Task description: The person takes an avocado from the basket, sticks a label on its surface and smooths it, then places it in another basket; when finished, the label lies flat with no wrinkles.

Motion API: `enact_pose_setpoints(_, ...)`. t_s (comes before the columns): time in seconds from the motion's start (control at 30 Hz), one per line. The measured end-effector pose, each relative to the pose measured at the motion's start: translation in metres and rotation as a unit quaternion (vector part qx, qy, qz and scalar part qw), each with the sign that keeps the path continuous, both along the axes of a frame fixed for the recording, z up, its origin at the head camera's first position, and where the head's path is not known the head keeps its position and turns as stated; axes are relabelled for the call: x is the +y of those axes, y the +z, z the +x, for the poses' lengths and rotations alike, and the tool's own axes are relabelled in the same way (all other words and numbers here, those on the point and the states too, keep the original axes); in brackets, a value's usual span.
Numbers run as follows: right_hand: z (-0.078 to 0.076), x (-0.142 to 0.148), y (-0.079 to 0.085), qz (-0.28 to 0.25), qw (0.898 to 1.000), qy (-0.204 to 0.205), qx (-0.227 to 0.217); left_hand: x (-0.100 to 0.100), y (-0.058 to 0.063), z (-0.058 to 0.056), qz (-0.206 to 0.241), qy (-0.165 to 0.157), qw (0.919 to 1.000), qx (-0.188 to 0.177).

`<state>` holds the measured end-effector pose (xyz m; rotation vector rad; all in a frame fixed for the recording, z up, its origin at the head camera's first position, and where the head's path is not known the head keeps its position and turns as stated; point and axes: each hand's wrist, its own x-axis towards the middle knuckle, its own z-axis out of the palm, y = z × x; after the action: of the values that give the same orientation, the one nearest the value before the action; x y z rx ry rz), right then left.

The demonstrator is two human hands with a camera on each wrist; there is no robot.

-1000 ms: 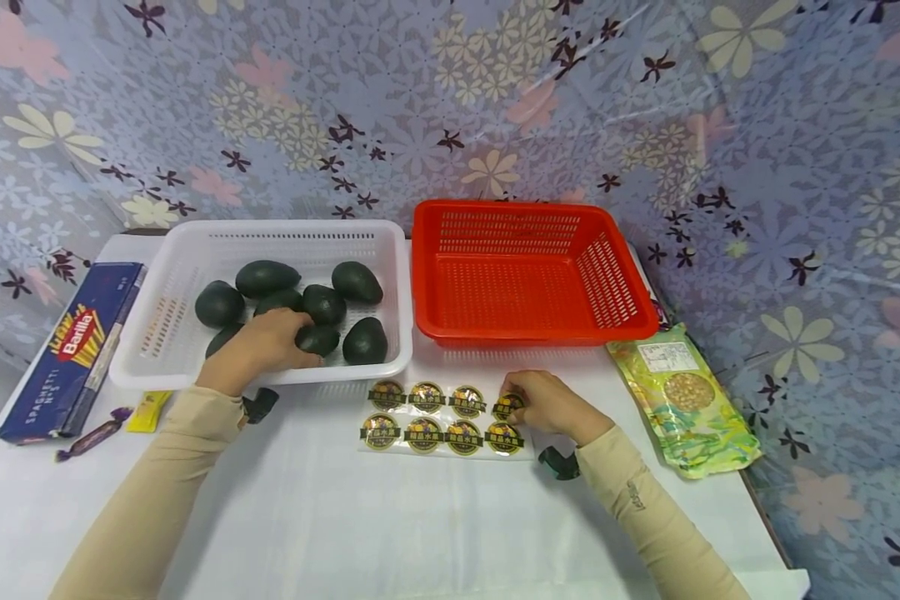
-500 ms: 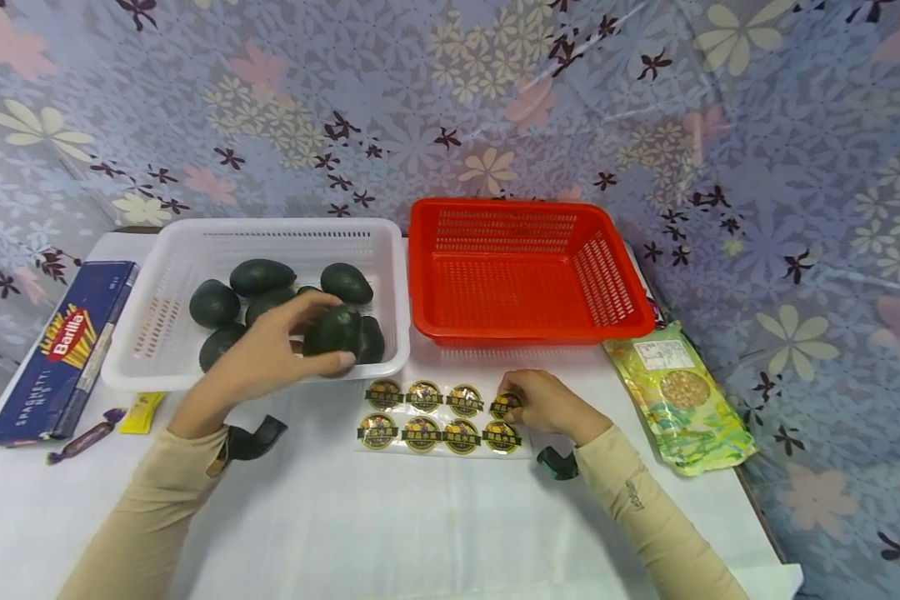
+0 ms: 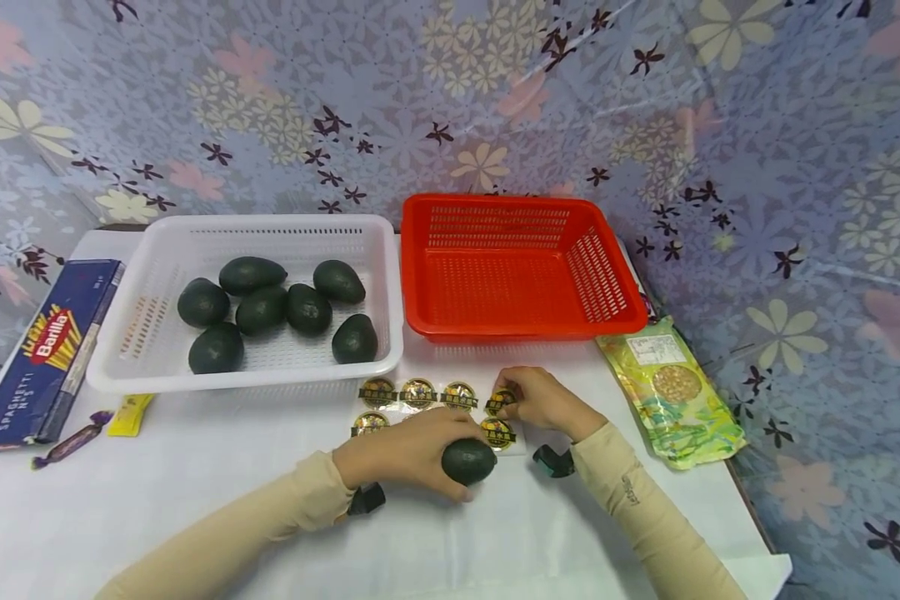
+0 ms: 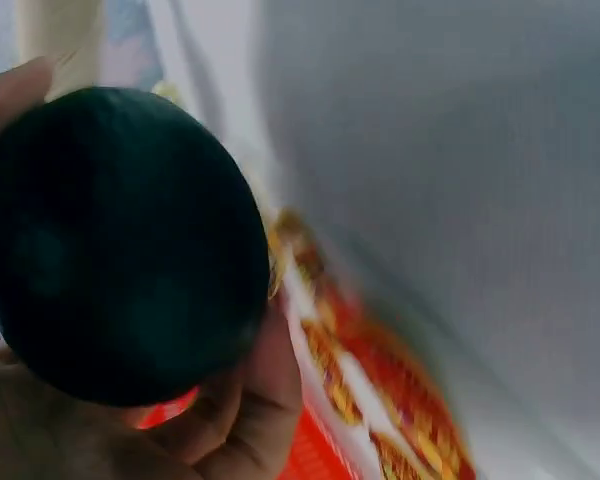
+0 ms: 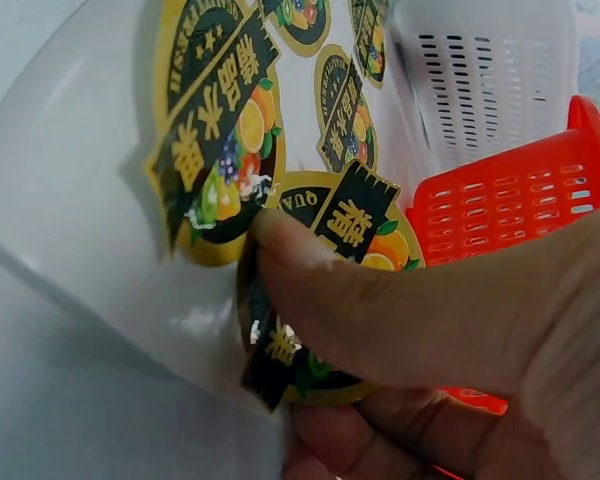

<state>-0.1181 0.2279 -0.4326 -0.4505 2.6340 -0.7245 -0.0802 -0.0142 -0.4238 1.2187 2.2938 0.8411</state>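
My left hand grips a dark green avocado over the table, just in front of the sticker sheet. The left wrist view shows the avocado large, with the thumb and fingers curled round it. At the right end of the sheet, my right hand pinches a round black-and-gold fruit sticker. Up close in the right wrist view, the thumb lies across that sticker, with the other fingers beneath it. More stickers sit in two rows; the left hand covers part of the front row.
A white basket at the back left holds several avocados. Beside it stands a red basket. A spaghetti box, wrapped candies and a yellow-green bag lie at the sides.
My left hand has lifted an avocado out of the white basket and carried it right and toward me, beside the right hand. The right hand keeps its place at the sticker.
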Motion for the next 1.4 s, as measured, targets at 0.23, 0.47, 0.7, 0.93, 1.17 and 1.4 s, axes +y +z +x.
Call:
enact_pose_setpoints(0.23,-0.002,0.0,-0.005,-0.005,1.0,0.002,-0.002,0.016,-0.012,0.002,-0.046,-0.016,0.9965,0.068)
enact_pose_setpoints(0.47,-0.003,0.004,-0.009,-0.03,1.0,-0.001,-0.003,0.022,-0.006,0.007,-0.081,-0.011,0.9916,0.1)
enact_pose_setpoints(0.7,-0.001,0.006,-0.008,-0.053,0.999,-0.004,-0.006,0.024,-0.001,0.009,-0.09,-0.017,0.9896,0.111)
enact_pose_setpoints(0.93,-0.001,0.009,-0.011,-0.071,0.997,-0.005,-0.005,0.029,-0.003,0.01,-0.115,-0.02,0.984,0.135)
enact_pose_setpoints(1.17,-0.001,0.012,-0.014,-0.085,0.996,-0.009,0.009,0.032,-0.003,0.01,-0.129,-0.024,0.9799,0.151)
enact_pose_setpoints(1.4,-0.001,0.012,-0.018,-0.105,0.994,-0.023,0.009,0.032,-0.001,0.01,-0.129,-0.019,0.9805,0.147)
